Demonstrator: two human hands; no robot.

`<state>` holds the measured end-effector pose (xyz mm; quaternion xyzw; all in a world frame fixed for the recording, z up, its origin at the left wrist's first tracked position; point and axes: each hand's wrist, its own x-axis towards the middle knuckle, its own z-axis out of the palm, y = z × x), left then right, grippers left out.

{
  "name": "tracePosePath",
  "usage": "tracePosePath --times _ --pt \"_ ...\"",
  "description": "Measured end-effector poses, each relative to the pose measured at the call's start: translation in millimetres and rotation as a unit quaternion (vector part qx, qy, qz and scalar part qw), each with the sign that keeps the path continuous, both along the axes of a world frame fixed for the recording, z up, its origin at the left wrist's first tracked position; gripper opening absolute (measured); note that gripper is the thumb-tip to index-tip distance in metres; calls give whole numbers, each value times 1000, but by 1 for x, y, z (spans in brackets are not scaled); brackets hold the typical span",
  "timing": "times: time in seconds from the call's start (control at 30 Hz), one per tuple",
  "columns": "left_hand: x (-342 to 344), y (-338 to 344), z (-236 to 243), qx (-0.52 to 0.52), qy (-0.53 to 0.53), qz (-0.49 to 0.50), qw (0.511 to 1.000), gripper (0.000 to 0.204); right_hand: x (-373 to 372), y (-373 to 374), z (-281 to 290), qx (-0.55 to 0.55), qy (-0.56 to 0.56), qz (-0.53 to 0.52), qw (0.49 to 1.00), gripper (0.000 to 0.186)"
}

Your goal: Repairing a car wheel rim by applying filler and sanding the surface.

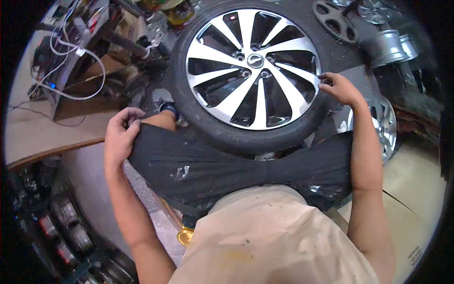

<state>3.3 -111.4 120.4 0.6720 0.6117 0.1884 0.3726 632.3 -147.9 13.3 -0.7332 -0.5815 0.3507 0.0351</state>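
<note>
A car wheel, its silver-and-black alloy rim (255,94) set inside a black tyre (246,142), lies face up in front of my knees. My right hand (339,89) reaches to the rim's right edge, thumb and fingers bent close together in a pinch. Whatever lies between those fingertips is too small to tell. On my left knee, over the hem of my black shorts (208,165), rests my left hand (122,132). Its fingers are curled loosely toward the thumb, and no object shows in them.
Bare silver wheel rims (388,47) stand at the far right, with another rim (385,125) beside my right forearm. Cables (101,71) hang off a cluttered stand at the left. A tin can (178,12) sits behind the tyre. Flat cardboard (402,189) lies at the right.
</note>
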Motion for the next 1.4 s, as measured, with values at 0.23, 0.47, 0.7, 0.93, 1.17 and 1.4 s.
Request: tracePosePath --times 0.23,0.47,0.7,0.93,1.17,1.4 --pt "14 21 3 -42 59 -73 995 20 36 -28 16 17 -29 -24 999 59" --pt "59 16 20 13 219 -67 973 19 32 -20 20 12 0 0 1000 60" --pt "97 7 58 -56 262 -150 952 28 22 -1 18 -5 3 42 999 60" --pt "176 40 20 -110 147 -306 934 25 13 33 -18 26 -21 19 999 66" --pt "205 53 -153 -155 266 -424 852 94 -17 64 -73 61 -57 29 996 63" --pt "221 59 -190 -76 280 -333 897 104 -19 86 -105 24 -26 42 998 57"
